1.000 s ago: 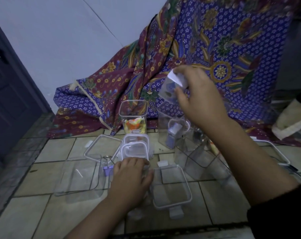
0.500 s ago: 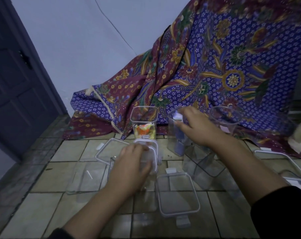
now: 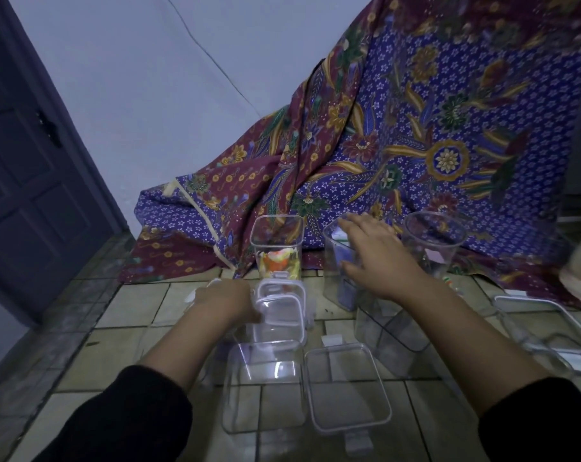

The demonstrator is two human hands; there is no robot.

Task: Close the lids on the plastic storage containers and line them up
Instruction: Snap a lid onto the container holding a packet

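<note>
My left hand (image 3: 224, 303) grips the left side of a small clear container (image 3: 281, 316) whose white-rimmed lid lies on top. My right hand (image 3: 375, 258) lies with straight fingers over the mouth of a tall clear container (image 3: 339, 278) with a purple thing inside, thumb against its front wall. To its left stands a tall open container (image 3: 276, 241) with orange and yellow contents. An open clear container (image 3: 432, 240) stands on the right. Close in front, an empty container (image 3: 264, 386) lies beside a loose lid (image 3: 347, 393). A further container (image 3: 390, 335) lies tilted under my right forearm.
All of this is on a tiled floor (image 3: 132, 331). A purple and maroon patterned cloth (image 3: 415, 155) hangs behind the containers. Another white-rimmed lid (image 3: 545, 331) lies at the right. A dark door (image 3: 26, 181) stands at the left.
My right hand came down from holding a white and purple item in the air to the tall container's mouth. My left hand moved with the small container, and the view tilted up.
</note>
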